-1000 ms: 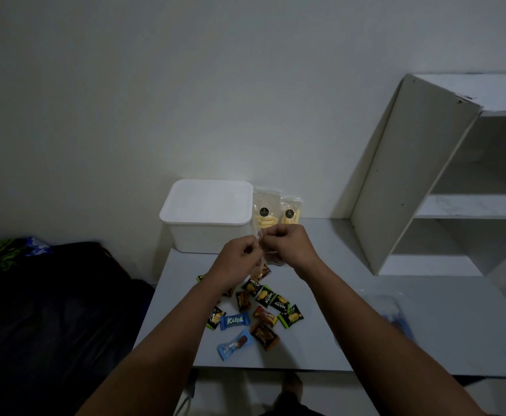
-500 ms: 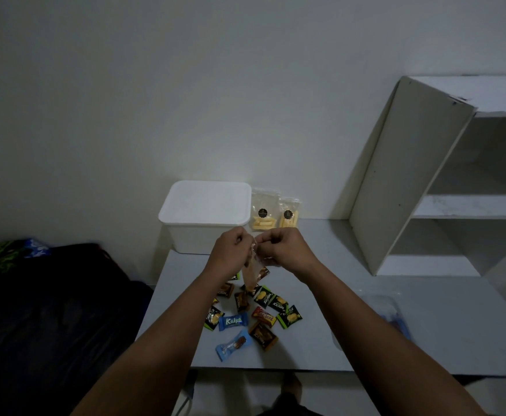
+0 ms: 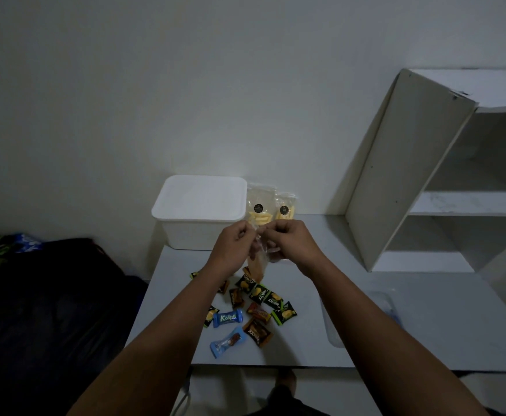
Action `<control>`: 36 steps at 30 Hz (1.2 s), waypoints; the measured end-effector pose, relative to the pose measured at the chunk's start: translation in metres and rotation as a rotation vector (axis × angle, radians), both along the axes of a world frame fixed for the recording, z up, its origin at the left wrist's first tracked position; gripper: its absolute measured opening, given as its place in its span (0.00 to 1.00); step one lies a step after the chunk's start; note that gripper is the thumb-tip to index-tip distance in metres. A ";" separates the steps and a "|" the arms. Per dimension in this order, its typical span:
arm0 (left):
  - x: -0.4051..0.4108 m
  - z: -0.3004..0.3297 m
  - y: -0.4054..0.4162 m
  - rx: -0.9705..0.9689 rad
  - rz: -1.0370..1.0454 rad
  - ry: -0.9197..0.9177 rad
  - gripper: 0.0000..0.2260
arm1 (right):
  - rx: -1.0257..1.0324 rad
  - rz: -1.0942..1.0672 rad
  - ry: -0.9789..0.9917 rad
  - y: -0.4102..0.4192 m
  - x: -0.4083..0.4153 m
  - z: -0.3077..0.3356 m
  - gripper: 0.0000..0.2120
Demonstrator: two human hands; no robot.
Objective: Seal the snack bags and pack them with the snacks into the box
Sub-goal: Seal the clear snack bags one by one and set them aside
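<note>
My left hand [image 3: 236, 241] has its fingers curled in, pinching the left end of the top strip of the clear snack bag [image 3: 259, 256], which hangs in the air over the bench [image 3: 365, 325] just in front of the lidded white box [image 3: 200, 205]. The film is thin, limp and slick, I'd judge, and very light, so the only firm place to hold it is that top strip; grip lower and I'd crush what is inside. My right hand [image 3: 287, 239] pinches the other end of the same strip, fingers curled tight, nearly touching the left. Behind my knuckles two more bags of pale sticks [image 3: 271, 207] stand beside the box. Below my wrists the small wrapped snacks [image 3: 251, 307] lie scattered: crinkly, slippery, easy to pick up by a twisted end.
</note>
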State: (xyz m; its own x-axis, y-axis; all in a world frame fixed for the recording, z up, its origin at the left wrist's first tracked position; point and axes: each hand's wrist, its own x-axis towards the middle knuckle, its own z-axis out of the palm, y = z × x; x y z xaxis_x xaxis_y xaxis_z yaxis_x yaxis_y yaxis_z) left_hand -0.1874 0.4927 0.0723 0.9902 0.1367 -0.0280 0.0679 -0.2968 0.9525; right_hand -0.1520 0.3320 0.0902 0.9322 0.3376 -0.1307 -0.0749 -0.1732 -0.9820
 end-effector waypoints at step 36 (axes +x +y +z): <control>0.010 -0.005 -0.002 -0.100 0.027 -0.111 0.08 | 0.045 0.045 -0.058 -0.028 0.022 -0.019 0.09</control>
